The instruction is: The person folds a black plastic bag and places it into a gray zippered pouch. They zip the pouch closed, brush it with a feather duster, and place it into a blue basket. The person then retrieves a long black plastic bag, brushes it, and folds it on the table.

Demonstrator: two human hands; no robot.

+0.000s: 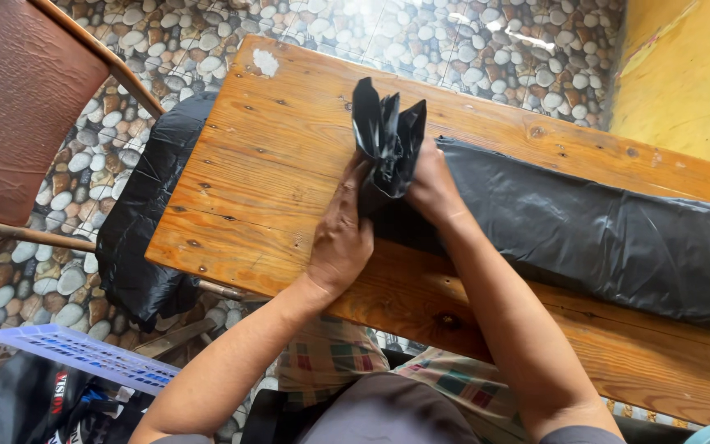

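A: What do the hands hold?

B: Both hold the black bag [585, 234], a long sheet of thin plastic that lies across the wooden desk [273, 181]. The right hand [431, 187] is clenched on the gathered end [386, 136], which stands up above the grip in crumpled folds. The left hand [340, 238] lies just beside it, palm down, fingers pressed against the same bunch. If these fingers really close on the plastic, I cannot tell.

A: How will this plastic handle?

B: I judge it very light, soft and a little slippery, because it shines and wrinkles everywhere. It has no stiffness and sags where nothing carries it. It could tear if pulled hard over the desk edge. The best place to hold is the bunched end, where many layers are together.

A: Where does the rest go?

B: Away from the grip it runs to the right along the desk. More black plastic [145, 222] hangs over the far left edge toward the pebble floor [84, 156].

A: Any packages or labels?

B: Below the left arm is a pale blue basket [76, 352] with dark packets [51, 403] bearing a small red and white mark. A brown chair [26, 107] stands further left.
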